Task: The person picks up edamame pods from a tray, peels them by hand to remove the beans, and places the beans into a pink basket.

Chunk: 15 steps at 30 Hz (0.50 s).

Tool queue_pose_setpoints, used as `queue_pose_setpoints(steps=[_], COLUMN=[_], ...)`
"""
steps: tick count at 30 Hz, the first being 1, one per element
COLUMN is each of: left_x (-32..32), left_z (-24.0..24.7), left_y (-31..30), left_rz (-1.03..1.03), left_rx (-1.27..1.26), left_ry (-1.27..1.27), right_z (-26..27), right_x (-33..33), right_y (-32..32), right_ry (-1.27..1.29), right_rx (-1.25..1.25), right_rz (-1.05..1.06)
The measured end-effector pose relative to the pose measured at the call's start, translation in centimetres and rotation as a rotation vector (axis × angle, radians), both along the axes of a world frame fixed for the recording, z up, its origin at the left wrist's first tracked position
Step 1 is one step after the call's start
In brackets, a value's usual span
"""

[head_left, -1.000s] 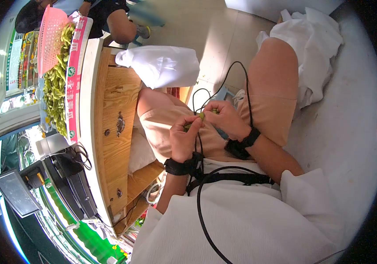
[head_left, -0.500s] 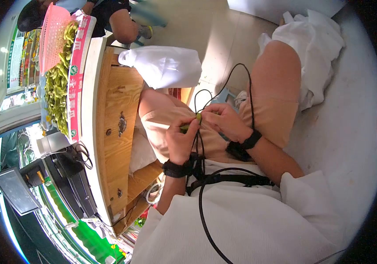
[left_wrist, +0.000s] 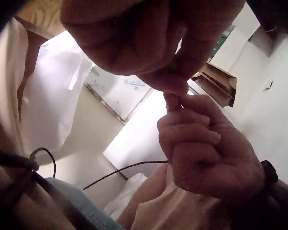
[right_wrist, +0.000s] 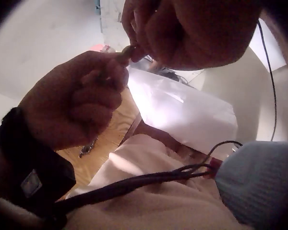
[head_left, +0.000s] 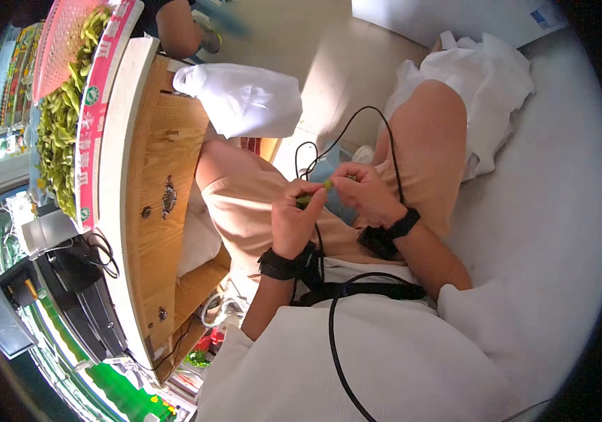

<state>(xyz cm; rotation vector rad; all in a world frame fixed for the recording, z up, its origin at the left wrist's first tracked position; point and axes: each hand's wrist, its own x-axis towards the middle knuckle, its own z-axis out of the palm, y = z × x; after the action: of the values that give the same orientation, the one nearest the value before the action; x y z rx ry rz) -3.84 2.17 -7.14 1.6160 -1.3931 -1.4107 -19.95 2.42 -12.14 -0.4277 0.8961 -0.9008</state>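
Note:
Above the lap, the left hand (head_left: 295, 219) pinches a green pod (head_left: 328, 184) between thumb and forefinger, with more green in its curled fingers. The right hand (head_left: 368, 195) meets it at the same pod, thumb and forefinger closed on the pod's other end; a bit of green shows by its fingers. In the right wrist view the pod (right_wrist: 128, 50) bridges the fingertips of the left hand (right_wrist: 77, 98) and the right hand (right_wrist: 192, 31). The left wrist view has both hands dark, fingertips together, the pod mostly hidden.
A heap of green pods (head_left: 58, 141) and a pink basket (head_left: 65, 49) lie on the counter at left. Wooden drawers (head_left: 167, 155) stand beside the knee, a white bag (head_left: 245, 98) by them. Black cables (head_left: 394, 151) loop near the hands.
The head view has shifted, so the counter sits farther left. Both hands stay close together at the pod; the right fingers have moved slightly against it.

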Motion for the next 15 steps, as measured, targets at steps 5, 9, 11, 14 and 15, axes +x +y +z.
queue_pose_setpoints(steps=[5, 9, 11, 14, 15], left_x=[-0.4, 0.4, 0.3, 0.9, 1.2], left_z=[0.1, 0.5, 1.1, 2.4, 2.6], left_y=[0.1, -0.4, -0.6, -1.2, -1.3], left_rz=[-0.009, 0.111, 0.062, -0.108, -0.098], left_rx=[0.037, 0.352, 0.071, -0.389, -0.391], left_ry=[0.164, 0.424, 0.344, -0.001, 0.007], right_z=[0.8, 2.7, 3.9, 5.4, 5.7], right_x=[0.3, 0.8, 1.1, 1.7, 1.9], right_y=[0.3, 0.2, -0.2, -0.8, -0.9], right_ry=[0.085, 0.032, 0.334, 0.618, 0.627], right_rx=[-0.042, -0.016, -0.092, -0.291, -0.295], right_rz=[-0.062, -0.114, -0.071, -0.090, -0.081])
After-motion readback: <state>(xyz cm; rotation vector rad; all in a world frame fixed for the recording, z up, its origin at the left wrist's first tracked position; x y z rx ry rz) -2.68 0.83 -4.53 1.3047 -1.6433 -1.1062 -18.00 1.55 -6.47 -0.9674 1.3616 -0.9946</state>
